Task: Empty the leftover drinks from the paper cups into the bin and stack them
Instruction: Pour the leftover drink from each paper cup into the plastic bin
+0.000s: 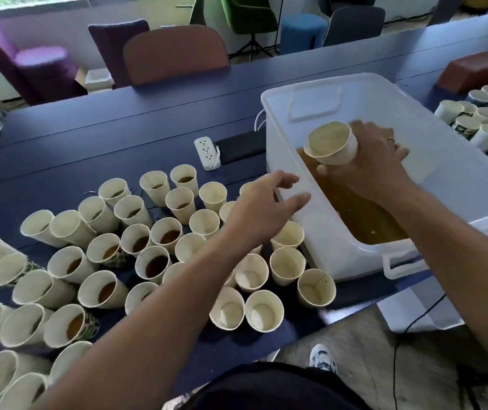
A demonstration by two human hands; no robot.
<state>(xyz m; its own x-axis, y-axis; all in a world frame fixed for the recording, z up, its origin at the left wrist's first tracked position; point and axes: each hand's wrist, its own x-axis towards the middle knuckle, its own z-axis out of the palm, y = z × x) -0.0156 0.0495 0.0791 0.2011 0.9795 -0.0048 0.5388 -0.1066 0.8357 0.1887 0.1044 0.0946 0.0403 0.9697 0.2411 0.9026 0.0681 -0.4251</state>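
Cup (333, 143) is gripped on its side by the right hand (376, 161) over the bin (458, 184), mouth turned left, seemingly drained. The left hand (262, 208) is spread, holding nothing, right above the full cups (159, 261) on the table (118, 125).

The right hand (376, 161) grips a paper cup (332, 142) tipped on its side over the white plastic bin (455, 184), which holds amber liquid (355, 211). The left hand (262, 208), fingers spread, hovers above a crowd of cups (136, 250) on the dark blue table (103, 128).
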